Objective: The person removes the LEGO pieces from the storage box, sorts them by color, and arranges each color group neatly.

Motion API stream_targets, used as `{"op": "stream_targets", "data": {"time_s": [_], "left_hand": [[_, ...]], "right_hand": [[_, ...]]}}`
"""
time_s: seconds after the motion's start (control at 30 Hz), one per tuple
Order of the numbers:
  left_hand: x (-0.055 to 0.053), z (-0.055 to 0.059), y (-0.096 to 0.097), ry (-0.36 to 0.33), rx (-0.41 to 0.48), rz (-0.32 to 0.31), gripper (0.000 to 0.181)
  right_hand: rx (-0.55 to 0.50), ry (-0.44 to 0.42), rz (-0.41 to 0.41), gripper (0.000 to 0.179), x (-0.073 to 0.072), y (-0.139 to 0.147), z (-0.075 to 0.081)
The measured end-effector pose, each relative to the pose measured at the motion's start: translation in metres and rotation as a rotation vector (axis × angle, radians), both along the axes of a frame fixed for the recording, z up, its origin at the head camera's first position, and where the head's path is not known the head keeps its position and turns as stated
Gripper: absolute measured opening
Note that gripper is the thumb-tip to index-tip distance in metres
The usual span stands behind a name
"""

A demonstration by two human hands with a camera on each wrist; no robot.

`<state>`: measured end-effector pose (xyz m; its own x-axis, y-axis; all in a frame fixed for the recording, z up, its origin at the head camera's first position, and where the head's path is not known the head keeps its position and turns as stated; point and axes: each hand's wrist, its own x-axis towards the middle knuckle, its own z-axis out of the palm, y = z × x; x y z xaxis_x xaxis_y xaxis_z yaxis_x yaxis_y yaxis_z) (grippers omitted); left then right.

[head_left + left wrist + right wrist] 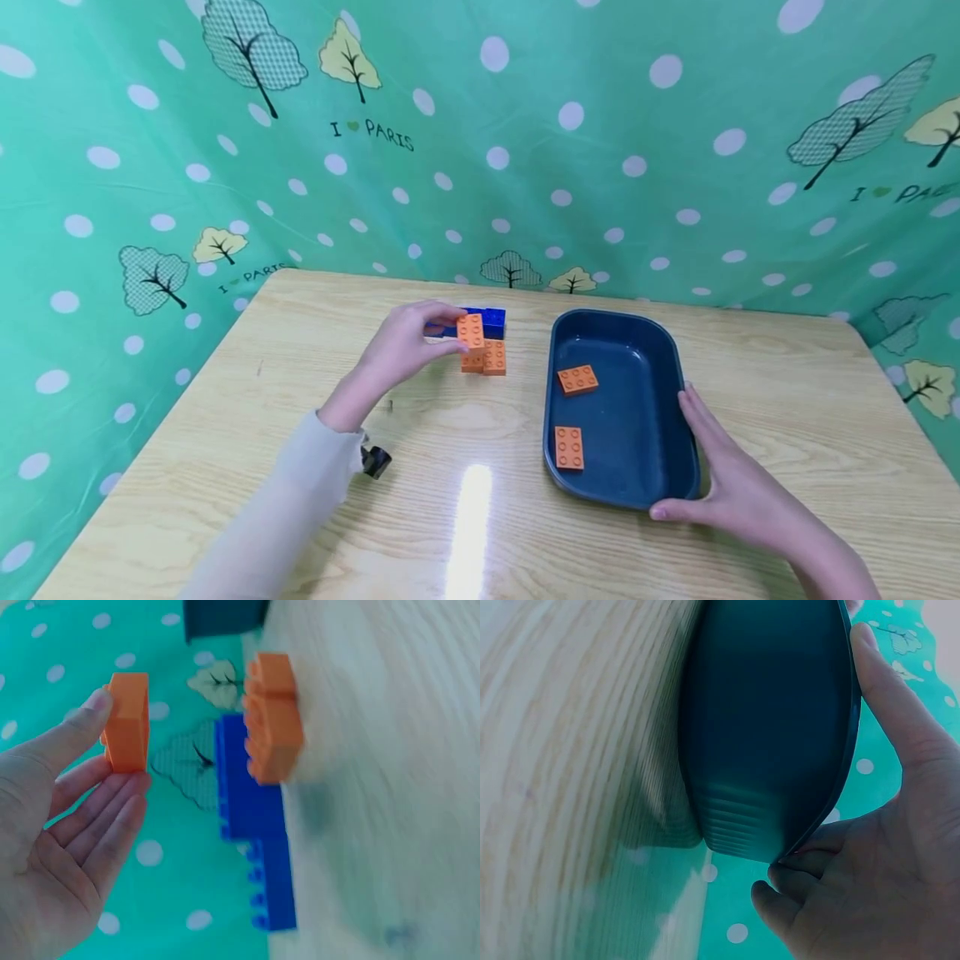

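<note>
Between the thumb and fingertips of my left hand [401, 342] is an orange toy building brick [470, 332], raised off the table. In the left wrist view this brick [129, 724] hangs apart from the others. Below it, two more orange bricks [494, 357] lie side by side on the table, one partly covered by the held brick. Blue bricks [493, 322] lie just behind, partly hidden by my left hand. My right hand [738, 492] holds the rim of a dark blue tray [684, 433] at its near right corner, thumb and fingers spread around it.
Inside the tray are two orange bricks, one [577, 380] by the left wall and one [569, 448] nearer the front. A small black object [376, 461] shows beside the left sleeve. A green dotted curtain [525, 183] hangs behind the wooden table [420, 517].
</note>
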<state>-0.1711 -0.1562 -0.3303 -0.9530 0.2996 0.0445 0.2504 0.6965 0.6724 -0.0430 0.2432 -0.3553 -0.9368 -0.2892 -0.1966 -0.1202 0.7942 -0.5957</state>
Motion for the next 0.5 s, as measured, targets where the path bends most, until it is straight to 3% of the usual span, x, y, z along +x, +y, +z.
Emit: {"op": "stream_targets", "data": {"time_s": [0.23, 0.5], "left_hand": [[0.0, -0.012, -0.017, -0.1, -0.034, 0.08, 0.052], [-0.002, -0.03, -0.022, -0.19, -0.073, 0.108, 0.052]], "right_hand": [[-0.001, 0.007, -0.002, 0.136, -0.001, 0.002, 0.0], [0.002, -0.018, -0.013, 0.137, -0.001, 0.001, 0.0]]}}
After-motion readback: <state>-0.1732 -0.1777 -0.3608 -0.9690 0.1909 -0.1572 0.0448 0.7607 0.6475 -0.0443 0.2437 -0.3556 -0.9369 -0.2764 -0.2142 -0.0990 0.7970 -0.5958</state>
